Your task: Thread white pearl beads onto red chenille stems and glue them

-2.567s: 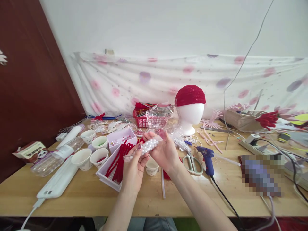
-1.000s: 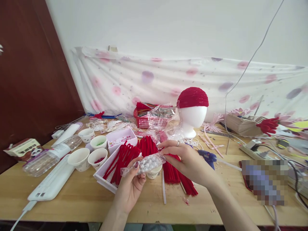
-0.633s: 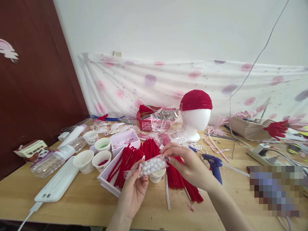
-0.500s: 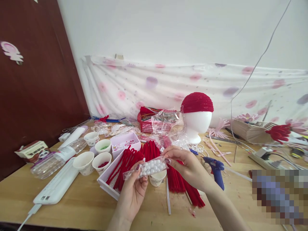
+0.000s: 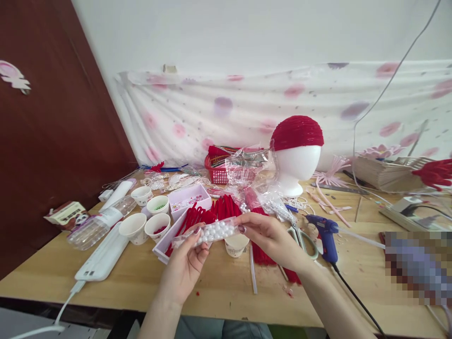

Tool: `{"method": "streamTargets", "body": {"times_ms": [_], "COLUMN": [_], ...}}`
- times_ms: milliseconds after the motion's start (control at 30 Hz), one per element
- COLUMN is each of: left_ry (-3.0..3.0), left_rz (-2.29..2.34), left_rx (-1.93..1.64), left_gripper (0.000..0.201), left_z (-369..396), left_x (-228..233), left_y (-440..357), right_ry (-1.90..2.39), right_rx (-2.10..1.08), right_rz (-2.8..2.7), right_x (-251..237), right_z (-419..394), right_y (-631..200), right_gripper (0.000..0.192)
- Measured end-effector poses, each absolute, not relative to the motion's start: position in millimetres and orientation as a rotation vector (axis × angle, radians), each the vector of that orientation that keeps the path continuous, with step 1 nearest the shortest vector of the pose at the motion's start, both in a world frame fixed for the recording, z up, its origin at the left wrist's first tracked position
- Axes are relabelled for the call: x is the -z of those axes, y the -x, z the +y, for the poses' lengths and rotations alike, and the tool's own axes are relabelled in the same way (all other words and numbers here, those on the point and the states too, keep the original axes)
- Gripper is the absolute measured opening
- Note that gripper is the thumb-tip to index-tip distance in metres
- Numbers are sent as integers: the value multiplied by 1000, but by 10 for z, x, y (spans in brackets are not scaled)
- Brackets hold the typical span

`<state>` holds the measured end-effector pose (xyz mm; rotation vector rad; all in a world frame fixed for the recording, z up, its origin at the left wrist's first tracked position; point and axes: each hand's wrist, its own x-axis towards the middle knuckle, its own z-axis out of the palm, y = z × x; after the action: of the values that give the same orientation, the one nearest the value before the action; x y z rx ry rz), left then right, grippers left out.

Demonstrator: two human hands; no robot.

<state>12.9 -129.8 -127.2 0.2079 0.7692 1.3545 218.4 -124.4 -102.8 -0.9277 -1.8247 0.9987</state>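
Head view, frame centre: both hands pinch the bead packet ends; light, crinkly, slippery — grip seams.

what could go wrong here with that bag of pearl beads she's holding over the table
1. The bag of pearl beads is pinched at its ends by the left hand and right hand; if it opens suddenly, beads could scatter over the table.
2. The small paper cup beneath is narrow, so beads tipped toward it might miss.
3. The scissors and glue gun lie close by the right wrist; a jerk might knock them.
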Motion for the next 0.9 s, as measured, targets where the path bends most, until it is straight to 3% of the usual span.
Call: {"method": "streamTargets", "body": {"times_ms": [200,400,767,900], "left_ry": [218,361,423,418], "left_rz": [456,188,-10,60], "left_rx": [-1156,-954,-731,-713], "left_gripper": [43,49,32,46], "left_z": [-1383,-1404,-1376,-1363], "left_x": [1293,1482,1573,1463], "left_y": [-330,-485,-478,-443], "right_ry": [915,967,914,971], "right_rx": [-598,-282,-70,-47], "right_rz": [-1949,-2090,-2250,-2152], "right_x": [817,673,657,645], "right_z": [-1562,-1784,-1576,-1403], "right_y": [-2163,-2161,-2221,-2290], "right_gripper": [45,50,20,16]}}
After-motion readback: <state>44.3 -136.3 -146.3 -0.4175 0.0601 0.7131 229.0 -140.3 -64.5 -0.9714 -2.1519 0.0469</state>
